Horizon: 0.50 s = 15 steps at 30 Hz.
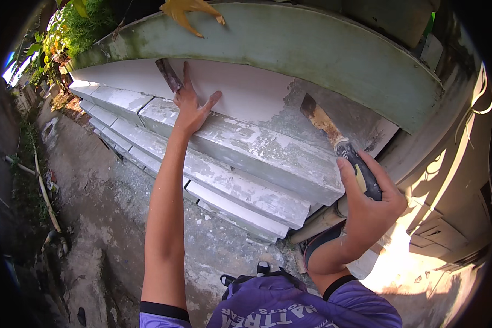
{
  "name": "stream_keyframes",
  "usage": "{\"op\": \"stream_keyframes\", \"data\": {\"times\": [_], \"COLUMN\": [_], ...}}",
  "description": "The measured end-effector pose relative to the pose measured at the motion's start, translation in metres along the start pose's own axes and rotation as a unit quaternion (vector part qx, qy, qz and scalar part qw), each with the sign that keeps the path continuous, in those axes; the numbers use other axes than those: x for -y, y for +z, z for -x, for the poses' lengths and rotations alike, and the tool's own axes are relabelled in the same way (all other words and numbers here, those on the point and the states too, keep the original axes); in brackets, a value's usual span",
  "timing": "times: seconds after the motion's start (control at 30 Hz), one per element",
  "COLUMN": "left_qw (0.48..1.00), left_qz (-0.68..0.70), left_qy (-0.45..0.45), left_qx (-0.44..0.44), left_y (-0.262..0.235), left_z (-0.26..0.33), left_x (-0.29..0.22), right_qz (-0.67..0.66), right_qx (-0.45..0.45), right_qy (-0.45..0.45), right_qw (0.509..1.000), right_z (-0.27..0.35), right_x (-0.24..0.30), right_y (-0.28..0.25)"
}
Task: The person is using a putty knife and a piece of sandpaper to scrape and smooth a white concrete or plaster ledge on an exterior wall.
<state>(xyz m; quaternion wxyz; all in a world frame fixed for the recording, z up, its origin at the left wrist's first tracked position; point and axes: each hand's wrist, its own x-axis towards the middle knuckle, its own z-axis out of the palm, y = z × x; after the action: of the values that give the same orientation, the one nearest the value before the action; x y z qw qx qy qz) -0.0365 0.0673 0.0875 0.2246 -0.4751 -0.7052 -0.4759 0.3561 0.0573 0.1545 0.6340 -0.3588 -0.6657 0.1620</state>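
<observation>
My right hand (374, 210) grips the dark handle of a putty knife (323, 124), thumb on one side and fingers on the other. Its narrow blade, brown and crusted with pale filler, points up and left over the bare grey patch of the wall (240, 90). Farther left, my left hand (191, 107) rests by the white-coated part of that wall, index finger and thumb stretched apart. A dark, flat scraper blade (169, 75) sticks up from its remaining fingers, which are mostly hidden. White filler covers much of the wall, with a ragged edge beside the grey patch.
Below the wall run stepped ledges (268, 150) streaked with white. A pale green curved slab (290, 41) overhangs it, with a dry leaf (188, 13) on top. Plants (87, 27) grow at far left. A pipe (317, 224) lies under the ledges' right end.
</observation>
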Motion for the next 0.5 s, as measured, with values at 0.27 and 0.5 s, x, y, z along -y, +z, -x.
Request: {"op": "stream_keyframes", "data": {"times": [0.27,0.5], "left_qw": [1.0,1.0], "left_qz": [0.02,0.018], "left_qy": [-0.003,0.004], "left_qx": [0.011,0.002], "left_y": [-0.004,0.0], "left_z": [-0.002,-0.002], "left_x": [-0.007,-0.004], "right_qz": [0.033,0.042], "right_qx": [0.038,0.033], "right_qy": [-0.024,-0.019], "right_qw": [0.998,0.998], "right_z": [-0.012,-0.016], "right_x": [-0.004,-0.004], "right_y": [0.024,0.036]}}
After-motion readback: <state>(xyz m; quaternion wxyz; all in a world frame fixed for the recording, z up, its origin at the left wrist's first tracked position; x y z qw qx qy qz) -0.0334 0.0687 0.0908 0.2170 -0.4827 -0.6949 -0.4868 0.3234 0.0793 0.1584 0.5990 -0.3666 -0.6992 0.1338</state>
